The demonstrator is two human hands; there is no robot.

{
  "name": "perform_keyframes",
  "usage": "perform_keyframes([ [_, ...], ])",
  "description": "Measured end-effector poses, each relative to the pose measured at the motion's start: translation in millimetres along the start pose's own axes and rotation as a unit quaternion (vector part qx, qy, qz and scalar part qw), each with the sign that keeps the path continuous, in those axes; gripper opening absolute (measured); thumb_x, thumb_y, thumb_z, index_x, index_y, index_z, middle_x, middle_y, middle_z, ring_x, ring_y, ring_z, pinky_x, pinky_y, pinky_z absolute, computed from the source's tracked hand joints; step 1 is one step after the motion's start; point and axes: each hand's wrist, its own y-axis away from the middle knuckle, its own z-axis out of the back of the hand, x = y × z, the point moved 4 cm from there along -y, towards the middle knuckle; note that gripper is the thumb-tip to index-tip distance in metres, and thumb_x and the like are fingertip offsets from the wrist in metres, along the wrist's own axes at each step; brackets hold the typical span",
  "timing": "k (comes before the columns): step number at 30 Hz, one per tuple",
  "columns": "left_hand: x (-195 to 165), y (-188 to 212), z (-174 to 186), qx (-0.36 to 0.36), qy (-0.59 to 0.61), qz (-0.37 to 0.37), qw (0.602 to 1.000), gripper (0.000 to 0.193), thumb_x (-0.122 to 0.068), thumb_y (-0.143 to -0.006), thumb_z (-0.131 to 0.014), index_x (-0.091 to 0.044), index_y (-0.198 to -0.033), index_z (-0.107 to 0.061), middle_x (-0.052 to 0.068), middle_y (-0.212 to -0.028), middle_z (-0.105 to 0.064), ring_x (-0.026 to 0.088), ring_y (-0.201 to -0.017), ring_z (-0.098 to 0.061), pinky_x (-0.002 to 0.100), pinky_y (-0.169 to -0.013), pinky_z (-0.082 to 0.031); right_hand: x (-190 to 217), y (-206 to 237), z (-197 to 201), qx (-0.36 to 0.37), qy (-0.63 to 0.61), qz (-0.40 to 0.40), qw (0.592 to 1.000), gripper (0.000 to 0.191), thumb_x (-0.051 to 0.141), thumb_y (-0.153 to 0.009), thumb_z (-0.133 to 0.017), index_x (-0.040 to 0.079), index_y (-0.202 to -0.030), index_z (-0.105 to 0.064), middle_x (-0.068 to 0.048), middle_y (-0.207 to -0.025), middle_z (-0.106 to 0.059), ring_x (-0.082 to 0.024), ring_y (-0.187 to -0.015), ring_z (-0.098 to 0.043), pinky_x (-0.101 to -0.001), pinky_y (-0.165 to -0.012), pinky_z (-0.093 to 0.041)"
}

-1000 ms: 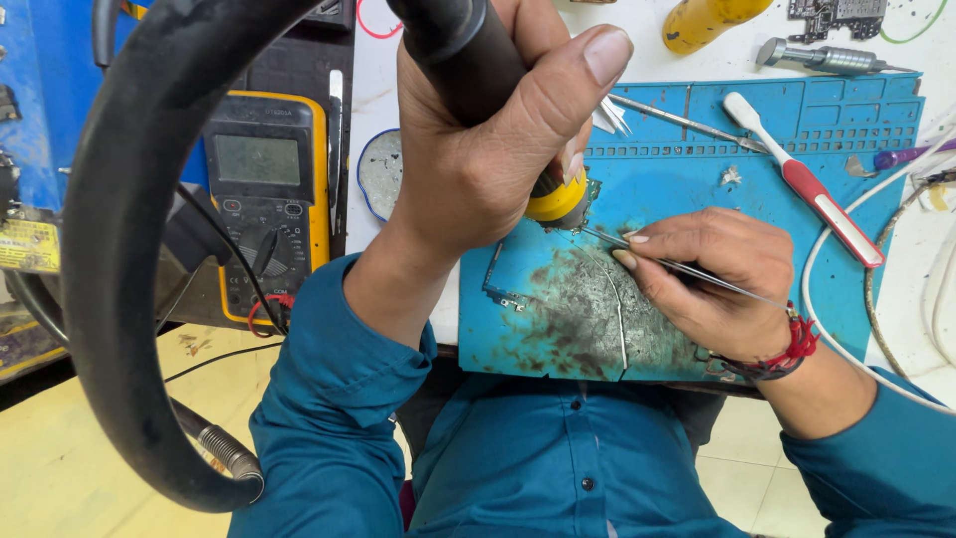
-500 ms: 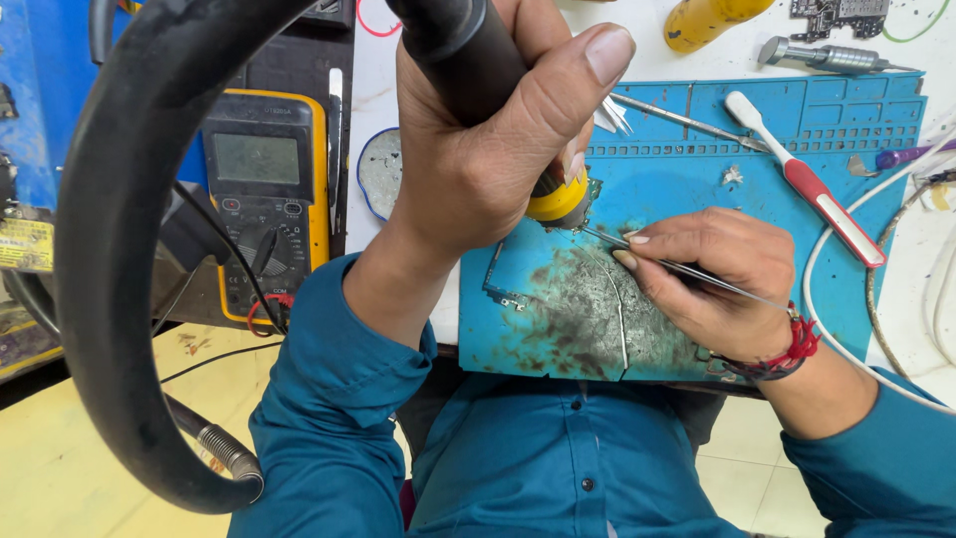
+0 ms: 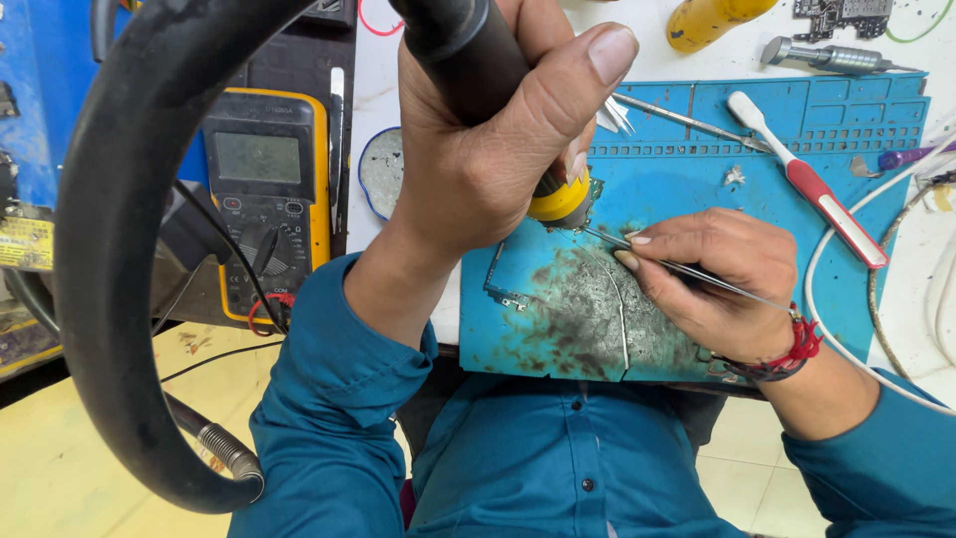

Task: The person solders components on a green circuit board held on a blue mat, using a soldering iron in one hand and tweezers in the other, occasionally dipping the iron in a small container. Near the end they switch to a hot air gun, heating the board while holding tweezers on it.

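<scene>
Right now the left hand [image 3: 498,149] grips a black hot-air handle [image 3: 463,60], nozzle down over the stained blue mat [image 3: 697,179]. The right hand [image 3: 712,274] pinches thin tweezers [image 3: 687,269] just right of the nozzle; the worked part is hidden. Best keep the nozzle steady and the tweezers light.

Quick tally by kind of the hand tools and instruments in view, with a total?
Hot-air handpiece with hose, in left hand: 1
Tweezers: 2, in right hand; on mat
Brush, red and white: 1
Multimeter: 1
Yellow-handled tool: 1
Metal driver: 1
Total: 7
</scene>
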Motion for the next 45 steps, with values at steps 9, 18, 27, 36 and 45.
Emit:
perform_keyframes([
  [9,-0.2,-0.1,-0.6,0.003,-0.003,-0.005,1.000,0.030,-0.007,-0.109,-0.069,-0.003,-0.082,-0.056,0.004,-0.064,-0.055,0.010,-0.051,-0.053,0.025,-0.051,-0.043,-0.4,0.1,0.3,0.001,0.003,-0.002,1.000,0.017,-0.003,-0.085,-0.079,0.001,-0.100,-0.072,-0.013,-0.096,-0.075,-0.021,-0.083,-0.074,-0.0269,-0.070,-0.056],
  [18,0.0,0.8,-0.3,-0.003,0.007,0.005,1.000,0.030,-0.007,-0.109,-0.069,-0.003,-0.082,-0.056,0.004,-0.063,-0.056,0.011,-0.052,-0.053,0.026,-0.051,-0.043,-0.1,0.1,0.2,0.003,0.006,0.001,1.000,0.017,-0.002,-0.085,-0.080,0.001,-0.100,-0.072,-0.013,-0.096,-0.075,-0.021,-0.082,-0.073,-0.0270,-0.069,-0.055],
  [27,-0.6,0.3,-0.4,-0.004,0.012,0.006,1.000,0.030,-0.007,-0.108,-0.069,-0.004,-0.081,-0.056,0.004,-0.063,-0.056,0.011,-0.052,-0.054,0.026,-0.051,-0.043,-1.1,1.1,0.9,0.001,0.004,0.005,1.000,0.016,-0.001,-0.085,-0.079,0.001,-0.100,-0.072,-0.012,-0.096,-0.075,-0.021,-0.080,-0.073,-0.0272,-0.069,-0.055],
  [36,-0.4,0.6,-0.6,-0.002,0.013,0.000,1.000,0.031,-0.007,-0.109,-0.069,-0.003,-0.081,-0.056,0.005,-0.063,-0.056,0.011,-0.052,-0.054,0.026,-0.052,-0.044,-1.2,1.1,0.3,0.002,-0.001,-0.001,1.000,0.016,-0.002,-0.086,-0.079,0.002,-0.100,-0.072,-0.012,-0.097,-0.075,-0.021,-0.082,-0.074,-0.0271,-0.070,-0.056],
  [45,-0.4,0.1,0.0,0.001,0.010,0.003,1.000,0.030,-0.008,-0.109,-0.068,-0.004,-0.082,-0.056,0.004,-0.063,-0.056,0.011,-0.052,-0.054,0.026,-0.052,-0.045,-1.2,0.5,0.4,0.003,0.003,0.001,1.000,0.017,-0.002,-0.085,-0.080,0.001,-0.099,-0.072,-0.013,-0.096,-0.075,-0.021,-0.082,-0.074,-0.0271,-0.070,-0.056],
])
